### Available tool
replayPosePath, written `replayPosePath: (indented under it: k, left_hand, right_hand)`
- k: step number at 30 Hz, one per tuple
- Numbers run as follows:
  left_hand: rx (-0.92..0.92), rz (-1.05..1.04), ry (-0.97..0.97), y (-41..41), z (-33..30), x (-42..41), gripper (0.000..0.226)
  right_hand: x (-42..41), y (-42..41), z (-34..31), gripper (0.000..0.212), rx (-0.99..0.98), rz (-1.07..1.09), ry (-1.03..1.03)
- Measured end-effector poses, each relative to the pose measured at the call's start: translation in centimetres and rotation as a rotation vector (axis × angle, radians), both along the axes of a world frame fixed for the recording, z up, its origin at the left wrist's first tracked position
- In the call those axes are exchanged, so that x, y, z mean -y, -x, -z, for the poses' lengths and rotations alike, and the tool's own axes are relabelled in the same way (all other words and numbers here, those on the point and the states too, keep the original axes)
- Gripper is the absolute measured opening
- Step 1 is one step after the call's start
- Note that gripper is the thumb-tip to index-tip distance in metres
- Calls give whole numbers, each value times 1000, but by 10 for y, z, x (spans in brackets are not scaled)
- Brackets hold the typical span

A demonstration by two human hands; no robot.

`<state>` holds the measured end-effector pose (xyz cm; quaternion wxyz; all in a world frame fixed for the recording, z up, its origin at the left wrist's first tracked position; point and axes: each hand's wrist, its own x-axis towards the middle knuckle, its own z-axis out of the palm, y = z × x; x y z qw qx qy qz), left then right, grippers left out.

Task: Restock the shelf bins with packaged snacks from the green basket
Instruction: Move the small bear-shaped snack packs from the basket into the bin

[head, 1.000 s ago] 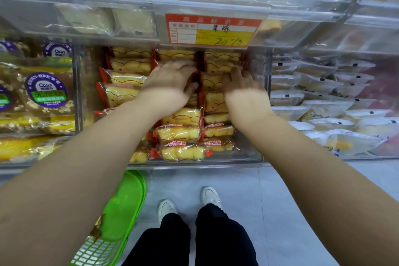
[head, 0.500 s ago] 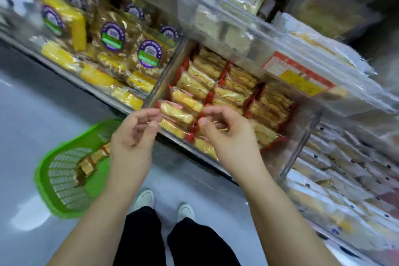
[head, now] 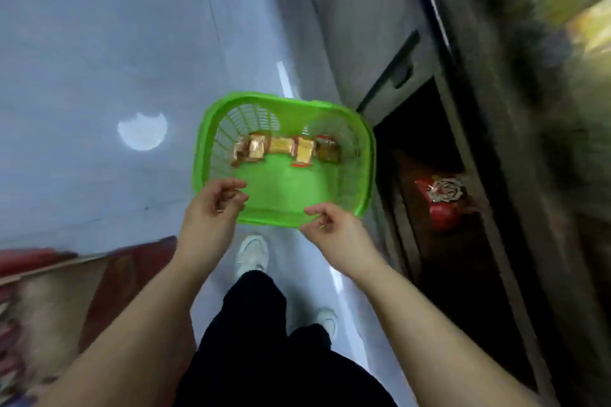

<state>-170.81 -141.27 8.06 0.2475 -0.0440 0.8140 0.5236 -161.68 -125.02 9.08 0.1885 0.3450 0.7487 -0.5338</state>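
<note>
Lying along far wall of green basket [head: 363,155] on floor: few packaged snacks [head: 286,150], so restocking unfinished. Left hand [head: 211,211] and right hand [head: 334,228] hover over near rim, fingers loosely curled, holding nothing. Shelf at right blurred, bins unreadable.

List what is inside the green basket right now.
A few packaged snacks lie in a row along the far wall of the green basket; the near floor is bare. Both hands cover parts of the near rim.
</note>
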Motion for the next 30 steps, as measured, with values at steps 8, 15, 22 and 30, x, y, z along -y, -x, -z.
replayPosePath:
  k: [8, 15, 22, 30]
  left_hand:
    - [138, 314, 222, 81, 202, -11, 21]
    - [-74, 556, 587, 168, 335, -49, 46]
    - [-334, 800, 1030, 173, 399, -63, 95]
    - [-375, 811, 639, 135, 409, -70, 85]
  right_hand:
    - [-55, 84, 248, 41, 279, -90, -124]
    - [-79, 153, 374, 66, 269, 113, -152]
    - [-63, 135, 410, 72, 226, 304, -133]
    - [-94, 128, 379, 35, 128, -31, -167]
